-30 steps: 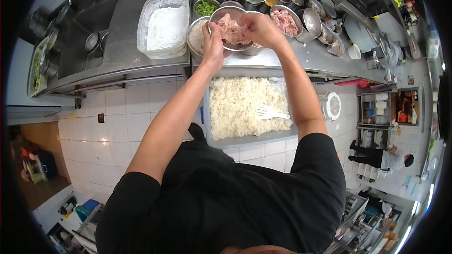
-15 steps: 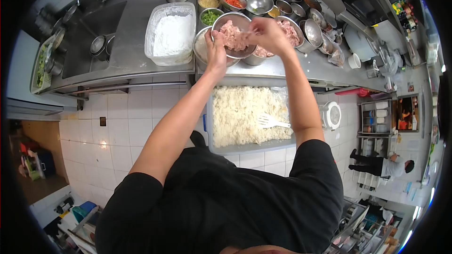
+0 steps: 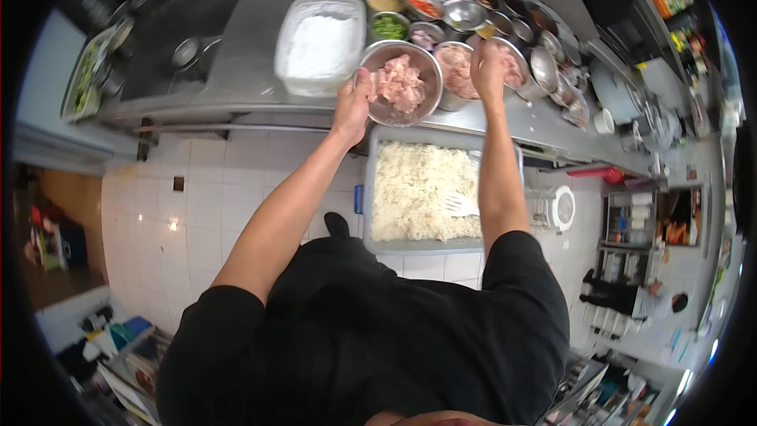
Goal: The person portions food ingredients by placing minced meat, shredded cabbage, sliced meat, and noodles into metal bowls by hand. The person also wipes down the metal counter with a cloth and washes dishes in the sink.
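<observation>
Head view: left fingers [image 3: 363, 79] clamp the side of a metal bowl [image 3: 432, 83]; right fingers [image 3: 483, 59], closure unclear, overlap raw meat [image 3: 512, 71].

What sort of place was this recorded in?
Probably a restaurant or other commercial kitchen, judging by the long grey steel counter, its cluster of round silver metal bowls and the large grey rectangular plastic tub of what looks like white rice.

A black short-sleeved shirt [image 3: 386, 339] is worn.
</observation>
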Available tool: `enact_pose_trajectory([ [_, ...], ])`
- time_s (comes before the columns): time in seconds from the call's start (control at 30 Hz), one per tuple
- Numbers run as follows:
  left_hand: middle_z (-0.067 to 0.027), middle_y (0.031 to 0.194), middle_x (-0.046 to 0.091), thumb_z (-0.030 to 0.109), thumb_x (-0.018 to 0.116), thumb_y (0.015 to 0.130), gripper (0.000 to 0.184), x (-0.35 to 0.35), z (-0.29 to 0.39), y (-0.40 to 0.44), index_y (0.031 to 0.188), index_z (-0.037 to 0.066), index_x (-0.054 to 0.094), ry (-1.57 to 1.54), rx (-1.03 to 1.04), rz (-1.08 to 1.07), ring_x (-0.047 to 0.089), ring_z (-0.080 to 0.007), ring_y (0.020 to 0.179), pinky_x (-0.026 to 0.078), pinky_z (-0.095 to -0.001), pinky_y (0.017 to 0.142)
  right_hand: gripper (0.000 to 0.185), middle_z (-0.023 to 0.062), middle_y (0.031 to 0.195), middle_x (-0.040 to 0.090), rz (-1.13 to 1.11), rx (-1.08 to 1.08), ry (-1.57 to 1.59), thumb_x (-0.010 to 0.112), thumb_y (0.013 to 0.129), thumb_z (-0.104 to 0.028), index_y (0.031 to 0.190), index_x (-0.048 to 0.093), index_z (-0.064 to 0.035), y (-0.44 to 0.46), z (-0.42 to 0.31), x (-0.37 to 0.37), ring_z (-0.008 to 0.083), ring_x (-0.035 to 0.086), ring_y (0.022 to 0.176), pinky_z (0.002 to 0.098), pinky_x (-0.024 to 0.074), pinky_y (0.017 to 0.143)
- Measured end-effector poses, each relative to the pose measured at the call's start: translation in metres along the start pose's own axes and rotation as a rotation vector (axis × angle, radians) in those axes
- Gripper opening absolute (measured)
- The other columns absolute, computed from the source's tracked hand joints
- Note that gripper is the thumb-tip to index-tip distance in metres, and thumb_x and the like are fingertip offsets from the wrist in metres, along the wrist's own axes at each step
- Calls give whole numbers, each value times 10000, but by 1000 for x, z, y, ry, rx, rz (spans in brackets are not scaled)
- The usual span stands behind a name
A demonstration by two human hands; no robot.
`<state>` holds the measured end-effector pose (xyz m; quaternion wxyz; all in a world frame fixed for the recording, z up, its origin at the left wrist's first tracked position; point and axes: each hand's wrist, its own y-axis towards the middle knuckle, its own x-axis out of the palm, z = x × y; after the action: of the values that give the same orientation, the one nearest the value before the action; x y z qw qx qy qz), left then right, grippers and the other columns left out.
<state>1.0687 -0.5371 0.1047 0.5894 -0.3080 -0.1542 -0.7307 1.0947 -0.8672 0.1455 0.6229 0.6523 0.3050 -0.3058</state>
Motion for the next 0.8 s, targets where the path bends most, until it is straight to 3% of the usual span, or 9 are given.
enact_pose_trajectory([
  [0.13, -76, 921, 739, 330, 671, 987, 332, -82, 48, -47, 1024, 2, 715, 433, 102, 26, 646, -125, 792, 529, -339, 735, 546, 187, 1413, 555, -21, 106, 24, 661, 951, -323, 1352, 542, 27, -70, 1, 31, 349, 592, 1187, 434, 476, 1012],
  [0.2, -82, 790, 723, 291, 699, 957, 286, -174, 47, -71, 875, 20, 736, 654, 326, 47, 615, -128, 720, 519, -364, 660, 419, 184, 1230, 636, -2, 26, 57, 636, 976, -305, 1242, 624, 19, -50, -61, 16, 314, 645, 1046, 413, 513, 889],
  [0.3, -64, 704, 672, 364, 737, 888, 369, -321, 107, -172, 798, 7, 721, 748, 157, 341, 597, -135, 690, 511, -358, 623, 325, 179, 955, 757, 20, -37, 83, 600, 1014, -278, 1076, 746, 6, -26, -193, -16, 262, 725, 836, 381, 569, 704],
  [0.37, -22, 734, 690, 350, 785, 864, 344, -422, 131, -251, 857, 8, 755, 1196, -5, 306, 617, -146, 728, 519, -351, 645, 333, 180, 906, 744, -222, -24, 519, 591, 1015, -266, 987, 719, 40, -41, -260, 51, 263, 696, 804, 405, 545, 714],
  [0.47, -117, 787, 748, 390, 729, 849, 362, -568, 191, -450, 802, 32, 758, 917, -86, 839, 677, -265, 705, 537, -441, 680, 275, 144, 844, 714, -626, -219, 713, 602, 1005, -194, 961, 684, 64, -97, -435, 26, 204, 641, 771, 381, 522, 719],
  [0.53, -201, 1008, 743, 387, 683, 858, 381, -719, 218, -596, 990, 35, 747, 1717, -59, 1046, 708, -372, 906, 557, -466, 790, 232, 120, 824, 696, -794, -461, 929, 612, 995, -153, 980, 680, 68, -148, -540, 48, 171, 618, 775, 361, 520, 725],
  [0.6, -244, 966, 735, 284, 709, 832, 335, -744, 285, -758, 1000, -3, 745, 820, 32, 1839, 723, -327, 966, 551, -424, 871, 216, 109, 822, 697, -1032, -524, 867, 627, 984, -148, 980, 683, 60, -206, -659, 15, 151, 620, 786, 341, 520, 725],
  [0.67, -278, 1281, 634, 209, 662, 900, 537, -776, 327, -920, 1359, -32, 523, 604, 606, 2144, 614, -409, 1200, 483, -451, 1010, 214, 126, 841, 705, -1217, -663, 859, 636, 978, -152, 986, 686, 55, -274, -765, 17, 154, 645, 784, 324, 528, 706],
  [0.8, -223, 1255, 621, 79, 539, 965, 431, -800, 386, -1161, 1375, -34, 467, 438, 862, 2770, 635, -334, 1142, 535, -425, 900, 194, 173, 895, 719, -1306, -1041, 877, 643, 967, -151, 996, 709, 29, -409, -969, -58, 230, 699, 789, 331, 550, 666],
])
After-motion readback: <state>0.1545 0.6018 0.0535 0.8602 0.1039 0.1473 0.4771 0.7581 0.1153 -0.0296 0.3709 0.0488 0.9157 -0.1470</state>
